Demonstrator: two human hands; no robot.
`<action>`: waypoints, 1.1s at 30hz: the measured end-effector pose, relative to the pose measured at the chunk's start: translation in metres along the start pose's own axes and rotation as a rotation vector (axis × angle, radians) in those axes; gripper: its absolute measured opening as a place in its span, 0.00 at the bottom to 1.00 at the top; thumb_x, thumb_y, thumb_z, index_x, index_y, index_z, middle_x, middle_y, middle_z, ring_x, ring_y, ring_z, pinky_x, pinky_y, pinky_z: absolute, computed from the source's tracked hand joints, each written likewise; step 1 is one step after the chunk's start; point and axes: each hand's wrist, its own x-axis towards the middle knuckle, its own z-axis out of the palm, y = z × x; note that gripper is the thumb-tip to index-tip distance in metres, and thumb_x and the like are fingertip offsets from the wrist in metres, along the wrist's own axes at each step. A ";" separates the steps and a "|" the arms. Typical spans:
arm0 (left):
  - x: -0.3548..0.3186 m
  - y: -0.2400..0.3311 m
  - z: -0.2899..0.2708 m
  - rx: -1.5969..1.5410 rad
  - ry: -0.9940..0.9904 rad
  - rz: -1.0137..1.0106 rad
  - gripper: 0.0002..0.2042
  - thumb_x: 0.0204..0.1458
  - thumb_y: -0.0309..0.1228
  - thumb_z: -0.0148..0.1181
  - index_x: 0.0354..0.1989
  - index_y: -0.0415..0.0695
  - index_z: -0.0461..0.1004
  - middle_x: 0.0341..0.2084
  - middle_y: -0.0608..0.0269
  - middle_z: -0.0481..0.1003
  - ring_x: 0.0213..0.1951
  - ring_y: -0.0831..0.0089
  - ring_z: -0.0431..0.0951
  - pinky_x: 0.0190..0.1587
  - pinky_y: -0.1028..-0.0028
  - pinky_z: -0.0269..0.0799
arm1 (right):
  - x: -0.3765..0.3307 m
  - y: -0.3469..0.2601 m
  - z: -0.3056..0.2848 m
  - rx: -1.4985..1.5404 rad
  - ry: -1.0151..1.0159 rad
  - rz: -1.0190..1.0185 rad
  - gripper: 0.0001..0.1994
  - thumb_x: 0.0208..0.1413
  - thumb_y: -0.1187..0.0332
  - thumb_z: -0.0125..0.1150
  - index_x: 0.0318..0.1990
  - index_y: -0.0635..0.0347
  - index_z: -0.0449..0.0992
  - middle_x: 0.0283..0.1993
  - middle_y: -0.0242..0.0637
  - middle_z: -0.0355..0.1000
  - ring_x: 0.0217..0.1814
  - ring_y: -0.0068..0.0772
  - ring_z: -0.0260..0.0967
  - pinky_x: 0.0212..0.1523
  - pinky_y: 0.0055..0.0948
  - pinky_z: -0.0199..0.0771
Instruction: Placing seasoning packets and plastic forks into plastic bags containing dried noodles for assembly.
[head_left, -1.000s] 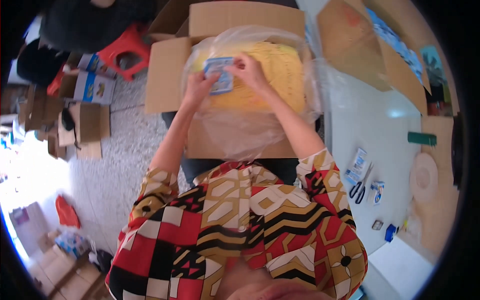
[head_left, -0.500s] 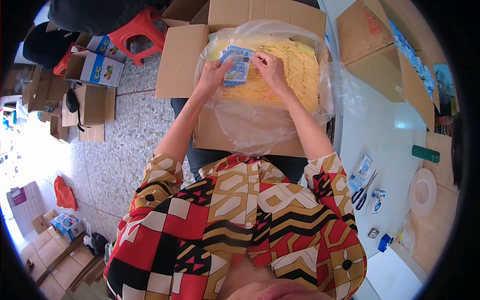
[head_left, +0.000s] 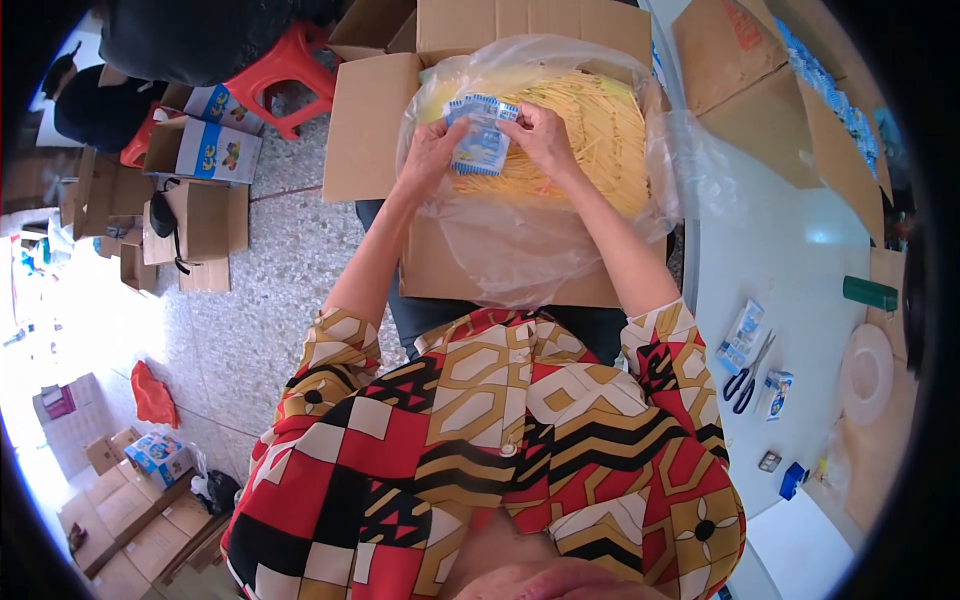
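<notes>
My left hand (head_left: 430, 157) grips the left side of a small blue-and-white plastic packet (head_left: 482, 152), its thumb lying over the front. At the packet's upper right corner, the fingers of my right hand (head_left: 546, 142) are pinched on its edge. Other packets may lie behind it; I cannot tell. Both hands are over an open cardboard box (head_left: 372, 125) lined with a clear plastic bag (head_left: 520, 240). Thin yellow sticks (head_left: 600, 140) fill the bag beneath and beside the packet.
On the pale table at right lie scissors (head_left: 748, 372), two blue-and-white packets (head_left: 741, 335), a green case (head_left: 870, 293) and a tape roll (head_left: 866, 373). Behind them stands a carton (head_left: 765, 120) with more packets. A red stool (head_left: 290, 75) and boxes (head_left: 205, 220) stand on the floor at left.
The packet's front has turned more toward view and looks more spread out between my hands. My view has shifted slightly, so the surroundings sit a little further right.
</notes>
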 end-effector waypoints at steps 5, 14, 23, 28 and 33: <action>0.005 -0.006 0.002 -0.020 0.018 0.016 0.15 0.54 0.37 0.53 0.34 0.35 0.75 0.24 0.67 0.76 0.24 0.84 0.72 0.26 0.81 0.68 | 0.000 0.011 -0.002 -0.029 -0.005 -0.002 0.08 0.47 0.69 0.61 0.28 0.64 0.72 0.22 0.33 0.71 0.23 0.18 0.65 0.25 0.21 0.65; 0.010 -0.005 0.005 0.507 0.359 0.259 0.13 0.51 0.35 0.55 0.29 0.34 0.74 0.23 0.54 0.76 0.23 0.67 0.76 0.28 0.70 0.69 | -0.015 -0.008 -0.031 0.495 -0.053 0.156 0.11 0.54 0.71 0.56 0.44 0.64 0.70 0.33 0.33 0.74 0.32 0.17 0.70 0.34 0.19 0.71; -0.048 0.027 0.043 0.144 -0.044 0.188 0.17 0.55 0.37 0.51 0.44 0.33 0.68 0.39 0.50 0.74 0.42 0.65 0.74 0.45 0.69 0.67 | -0.070 -0.047 -0.065 0.356 -0.112 0.132 0.07 0.53 0.71 0.57 0.39 0.61 0.71 0.31 0.29 0.72 0.30 0.14 0.68 0.32 0.16 0.68; -0.061 0.027 0.081 -0.469 -0.383 -0.201 0.12 0.55 0.33 0.51 0.42 0.37 0.71 0.34 0.58 0.76 0.34 0.73 0.77 0.38 0.74 0.74 | -0.094 -0.056 -0.073 0.308 -0.115 0.141 0.05 0.52 0.70 0.58 0.35 0.60 0.72 0.27 0.24 0.69 0.29 0.11 0.64 0.29 0.14 0.64; -0.065 0.022 0.092 -0.397 -0.338 -0.188 0.13 0.54 0.31 0.53 0.45 0.38 0.69 0.35 0.61 0.76 0.35 0.73 0.77 0.38 0.73 0.75 | -0.099 -0.065 -0.087 0.221 -0.039 0.042 0.06 0.52 0.69 0.59 0.32 0.62 0.73 0.25 0.22 0.66 0.26 0.11 0.59 0.26 0.14 0.60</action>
